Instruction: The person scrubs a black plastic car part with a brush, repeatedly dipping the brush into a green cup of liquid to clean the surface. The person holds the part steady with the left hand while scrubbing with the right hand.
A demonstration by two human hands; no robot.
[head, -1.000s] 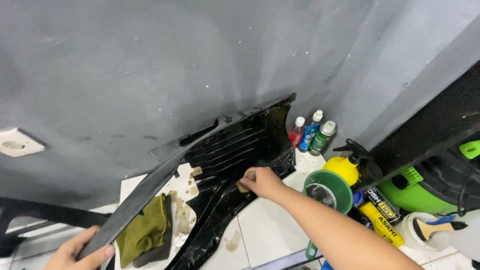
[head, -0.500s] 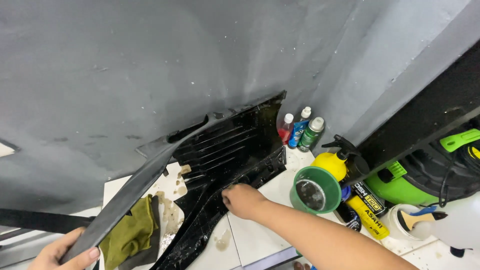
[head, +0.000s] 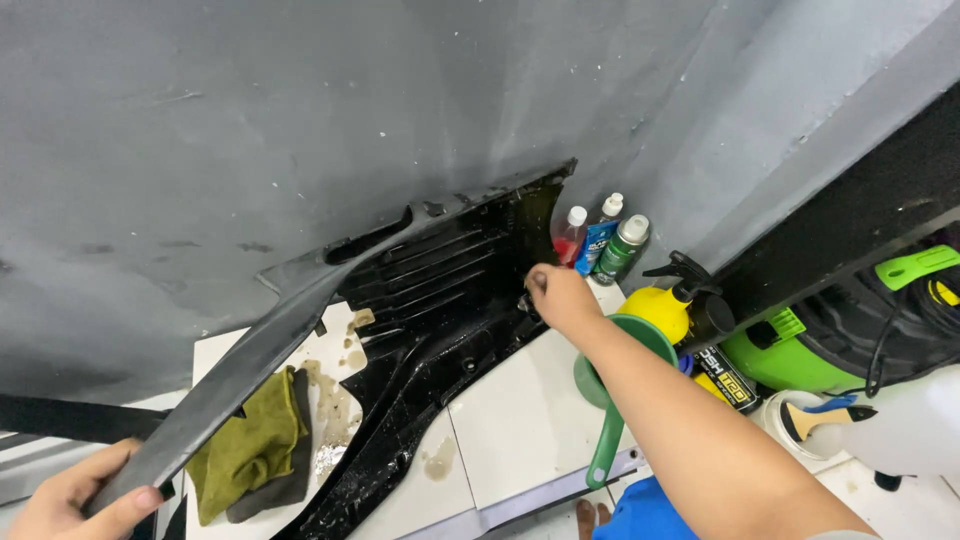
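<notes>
We prop a large black plastic panel (head: 430, 330), glossy, wet and ribbed with long slats, against the rough grey wall (head: 300, 120) above the white tiled floor (head: 520, 410). Our left hand (head: 75, 500) is wrapped around the panel's matte grey lower edge at the bottom left, while our right hand (head: 560, 297) is curled closed against the panel's upper right part, though we cannot tell what it pinches. A crumpled olive cloth (head: 255, 450) lies on the tiles beside the panel, with three small bottles (head: 598, 240) by the wall just beyond the right hand.
</notes>
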